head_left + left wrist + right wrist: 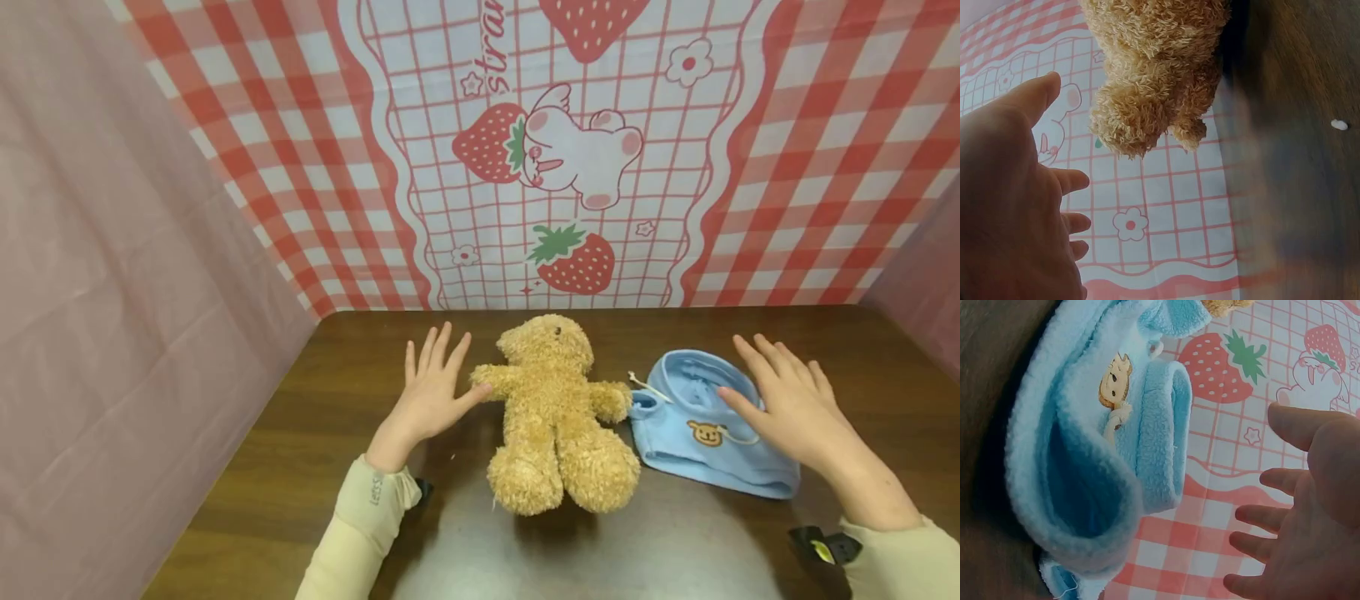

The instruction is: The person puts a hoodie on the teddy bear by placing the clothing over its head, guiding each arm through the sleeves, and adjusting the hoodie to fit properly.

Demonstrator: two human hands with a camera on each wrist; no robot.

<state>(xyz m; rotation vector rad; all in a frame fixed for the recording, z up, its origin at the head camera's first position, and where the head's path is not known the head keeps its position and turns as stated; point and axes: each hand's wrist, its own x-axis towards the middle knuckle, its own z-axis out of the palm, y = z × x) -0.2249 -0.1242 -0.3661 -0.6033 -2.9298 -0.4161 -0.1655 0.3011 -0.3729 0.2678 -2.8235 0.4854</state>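
- Pale green sleeves (352, 525) come in from the bottom edge in the head view, one left of the middle, the other in the lower right corner.
- A dark strap (825, 546) with a yellow-green spot shows at the right cuff; a second dark piece (425, 492) shows by the left cuff.
- The brown bench (300, 467) fills the lower part of the frame, with a pale glare at the bottom middle.
- A white speck (1339, 124) lies on it, at the right edge in the left wrist view.
- The left hand (431, 392), left of the middle, is spread with thumb out and holds nothing; its thumb overlaps the bear's arm in the head view, but the left wrist view shows them apart.
- The right hand (798, 404), right of the middle, is also spread and holds nothing; it is just beside the hoodie, apart from it in the right wrist view.
- The tan bear (551, 408) lies at the lower middle, feet toward the bottom edge, arms out, snout turned left.
- The light blue hoodie (660, 437), with a bear-face patch (705, 433) and cream cords, lies right of the bear. Whether the bear's paw touches it, I cannot tell.
- Behind, a red-and-white strawberry cloth (825, 125) fills the upper frame.
- Pink curtains (112, 292) hang at the left and right edges.
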